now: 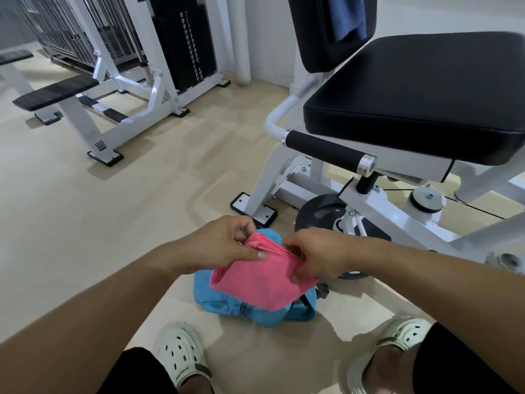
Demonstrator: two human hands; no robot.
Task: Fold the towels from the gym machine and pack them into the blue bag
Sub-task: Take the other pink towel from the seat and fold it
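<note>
Left hand [224, 245]: fingers curled, thumb laid flat, pinching the left end of the folded pink towel [264, 277]. Towel is held in the air between both hands, long axis running left-far to right-near, layered fold edges along its far side. Directly beneath it on the floor lies the blue bag [224, 302], partly hidden by the towel; whether its zip is open cannot be told. Right hand [318, 257]: fingers curled, gripping the towel's right end. Both forearms reach forward and down, hands level, neither clearly nearer the bag. Judgement: next move is straight down. A blue towel [348, 18] hangs on the machine backrest [312, 38], upper right.
</note>
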